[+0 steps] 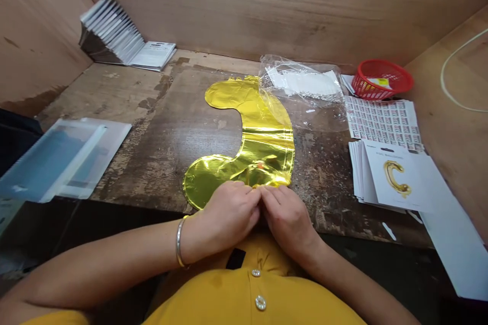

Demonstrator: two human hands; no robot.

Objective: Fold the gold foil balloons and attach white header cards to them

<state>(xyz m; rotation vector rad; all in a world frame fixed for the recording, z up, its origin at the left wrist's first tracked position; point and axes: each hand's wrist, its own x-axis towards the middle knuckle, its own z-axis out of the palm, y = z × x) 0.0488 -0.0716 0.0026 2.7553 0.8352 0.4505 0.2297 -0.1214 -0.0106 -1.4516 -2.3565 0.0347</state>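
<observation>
A flat gold foil balloon, curved like a letter C, lies on the worn wooden table. Its near edge is gripped by my left hand and my right hand, which meet side by side at the table's front edge. Both hands are closed, the fingertips pinching the foil, which bunches up between them. One rounded end of the balloon spreads out to the left of my left hand; the far end reaches toward a clear plastic bag. My fingertips are mostly hidden behind the backs of the hands.
White slips lie in the clear plastic bag at the back. A red basket, a sticker sheet and printed balloon cards are on the right. Clear plastic sleeves lie left, with stacked folded cards behind. Wooden panels enclose the table.
</observation>
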